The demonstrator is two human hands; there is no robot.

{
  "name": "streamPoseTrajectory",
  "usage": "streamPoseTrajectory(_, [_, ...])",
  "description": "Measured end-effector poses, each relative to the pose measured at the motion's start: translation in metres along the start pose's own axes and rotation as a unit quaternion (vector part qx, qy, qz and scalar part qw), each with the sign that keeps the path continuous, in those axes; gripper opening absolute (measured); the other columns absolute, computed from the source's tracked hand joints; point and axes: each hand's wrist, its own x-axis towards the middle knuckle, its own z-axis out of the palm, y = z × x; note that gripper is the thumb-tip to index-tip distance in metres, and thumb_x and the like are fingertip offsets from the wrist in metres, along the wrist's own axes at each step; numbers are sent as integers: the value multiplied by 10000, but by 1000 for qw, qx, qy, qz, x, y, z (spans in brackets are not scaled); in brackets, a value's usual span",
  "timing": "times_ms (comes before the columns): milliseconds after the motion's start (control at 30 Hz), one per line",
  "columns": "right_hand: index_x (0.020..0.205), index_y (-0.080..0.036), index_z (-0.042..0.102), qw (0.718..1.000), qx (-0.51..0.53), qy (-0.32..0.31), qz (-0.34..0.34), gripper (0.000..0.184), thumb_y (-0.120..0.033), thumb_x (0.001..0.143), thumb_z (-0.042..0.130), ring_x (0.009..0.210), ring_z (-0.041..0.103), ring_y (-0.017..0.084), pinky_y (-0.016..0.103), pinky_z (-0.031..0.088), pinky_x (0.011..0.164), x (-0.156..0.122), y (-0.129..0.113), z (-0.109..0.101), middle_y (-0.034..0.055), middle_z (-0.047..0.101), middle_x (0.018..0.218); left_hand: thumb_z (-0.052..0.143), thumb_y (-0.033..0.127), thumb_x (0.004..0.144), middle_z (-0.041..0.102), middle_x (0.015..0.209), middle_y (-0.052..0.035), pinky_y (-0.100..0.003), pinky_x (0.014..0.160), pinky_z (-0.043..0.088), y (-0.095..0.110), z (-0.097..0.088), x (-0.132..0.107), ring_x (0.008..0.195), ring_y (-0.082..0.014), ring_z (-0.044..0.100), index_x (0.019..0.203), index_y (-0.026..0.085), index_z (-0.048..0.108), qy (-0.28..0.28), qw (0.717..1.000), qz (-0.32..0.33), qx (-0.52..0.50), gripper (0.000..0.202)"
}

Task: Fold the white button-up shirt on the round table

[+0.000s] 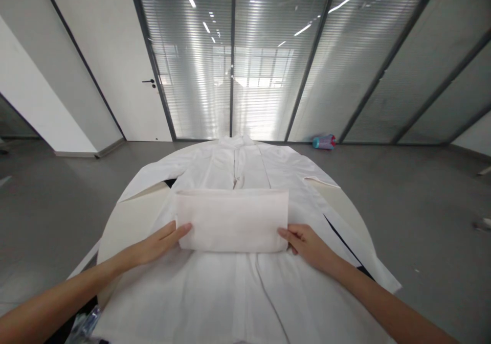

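Observation:
A white folded rectangular cloth or sheet (233,221) is held level over a white garment. Its left edge is between the thumb and fingers of my left hand (164,239). At the right edge, my right hand (305,242) pinches it the same way, fingers curled behind. Underneath, the white long garment (215,293) with a collar and sleeves lies spread out, collar at the far side. A thin cord (268,288) runs down its front below the folded piece. Whether the folded piece rests on the garment or hovers just above it, I cannot tell.
The garment covers most of a round cream table (134,221), its sleeves reaching the sides. A clear plastic bag (86,326) is at the lower left. On the grey floor by the glass wall lies a blue and pink bundle (324,142). A white door (115,63) stands back left.

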Motion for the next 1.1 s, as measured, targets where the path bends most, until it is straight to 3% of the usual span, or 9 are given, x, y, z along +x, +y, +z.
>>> streamPoseTrajectory(100, [637, -188, 524, 996, 63, -12, 56, 495, -643, 831, 500, 365, 379, 82, 218, 265, 398, 10, -4, 1, -54, 437, 443, 557, 796, 748, 497, 640, 18, -295, 593, 398, 5, 6, 18, 624, -176, 497, 670, 198, 501, 12, 995, -69, -74, 605])
streamPoseTrajectory(233, [769, -156, 601, 986, 115, -17, 122, 478, -632, 749, 564, 306, 345, 63, 210, 211, 337, 19, -8, -1, -27, 550, 495, 683, 795, 624, 569, 698, 0, -271, 583, 370, 8, 9, 46, 643, -162, 508, 772, 152, 573, -48, 974, -117, -187, 669])
streamPoseTrajectory(333, [732, -159, 585, 980, 127, -23, 152, 436, -595, 754, 584, 318, 432, 77, 197, 273, 328, 23, -9, -3, -3, 585, 503, 739, 740, 616, 633, 752, -35, -253, 581, 368, 11, 7, 54, 651, -152, 529, 807, 122, 629, -86, 962, -128, -223, 656])
streamPoseTrajectory(500, [886, -145, 586, 975, 133, 1, 179, 357, -499, 842, 560, 353, 536, 125, 203, 403, 345, 22, -15, -3, -1, 599, 491, 766, 678, 638, 585, 609, -4, -230, 496, 324, 16, 7, 48, 540, -123, 492, 766, 116, 659, -40, 962, -133, -237, 586])
streamPoseTrajectory(600, [1299, -140, 452, 973, 137, 24, 182, 512, -343, 846, 575, 354, 561, 153, 205, 436, 345, 18, -23, -4, -42, 599, 476, 778, 608, 676, 675, 726, -29, -239, 548, 420, 21, 13, 42, 628, -170, 602, 1222, 138, 630, -6, 959, -93, -268, 736])
streamPoseTrajectory(667, [1464, -173, 274, 973, 146, 29, 177, 690, -267, 842, 560, 358, 576, 168, 212, 456, 346, 17, -27, -4, -64, 595, 470, 764, 582, 711, 698, 763, -12, -240, 557, 443, 24, 17, 39, 633, -178, 622, 1520, 209, 330, 28, 960, -67, -270, 991])
streamPoseTrajectory(733, [1517, -191, 194, 974, 153, 24, 169, 765, -231, 839, 547, 365, 589, 173, 216, 471, 352, 17, -27, -5, -66, 600, 472, 735, 588, 742, 694, 762, 6, -228, 542, 430, 24, 21, 37, 610, -167, 609, 1579, 248, 155, 56, 965, -40, -252, 1074])
streamPoseTrajectory(933, [1552, -146, 191, 983, 130, 30, 128, 811, -189, 816, 529, 373, 606, 170, 206, 471, 371, 15, -19, -4, -57, 609, 466, 666, 643, 775, 568, 611, 10, -193, 478, 269, 13, 20, 24, 527, -97, 431, 1241, 118, 664, 48, 977, -8, -209, 702])
streamPoseTrajectory(1100, [1568, -131, 208, 987, 106, 51, 110, 835, -172, 799, 531, 387, 609, 163, 197, 466, 405, 11, -18, 0, -64, 600, 437, 722, 588, 738, 516, 559, 18, -206, 484, 204, 5, 14, 7, 518, -85, 337, 1072, 126, 754, 51, 985, 6, -167, 571])
